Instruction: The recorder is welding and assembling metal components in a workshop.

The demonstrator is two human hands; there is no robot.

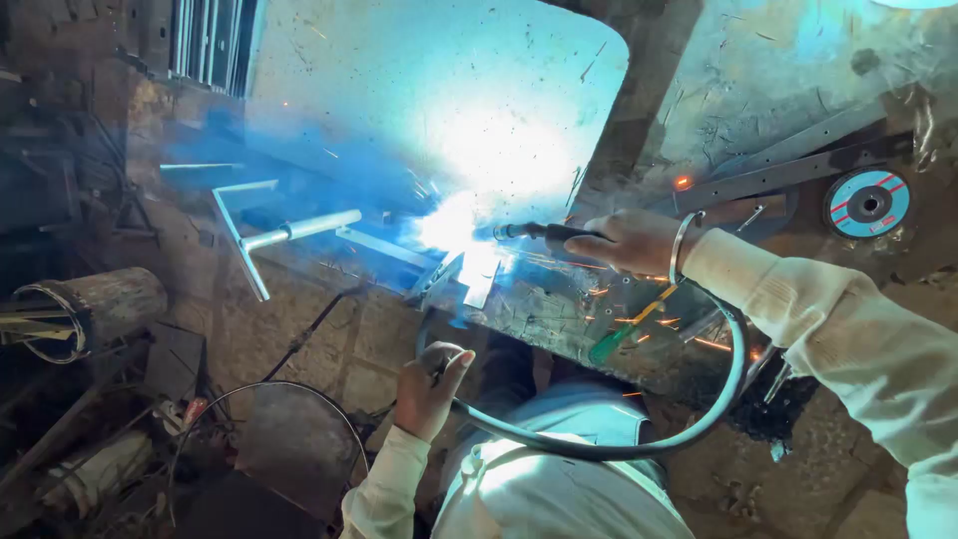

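My right hand (631, 242) grips the dark handle of a welding torch (539, 233), with a metal bangle at the wrist. The torch tip points left into a bright blue-white arc (454, 228) throwing sparks over small metal pieces (467, 279) at the edge of a steel table (559, 309). My left hand (431, 387) hangs below the table edge, fingers curled around the grey torch hose (599, 447), which loops under and up to my right hand. Both sleeves are pale.
A green-handled screwdriver (621, 331) lies on the table near the sparks. A blue cutting disc (867, 203) and flat steel bars (788, 172) rest at the right. A white tube frame (269, 235) sticks out left. A rusty drum (100, 299), cables and scrap crowd the floor.
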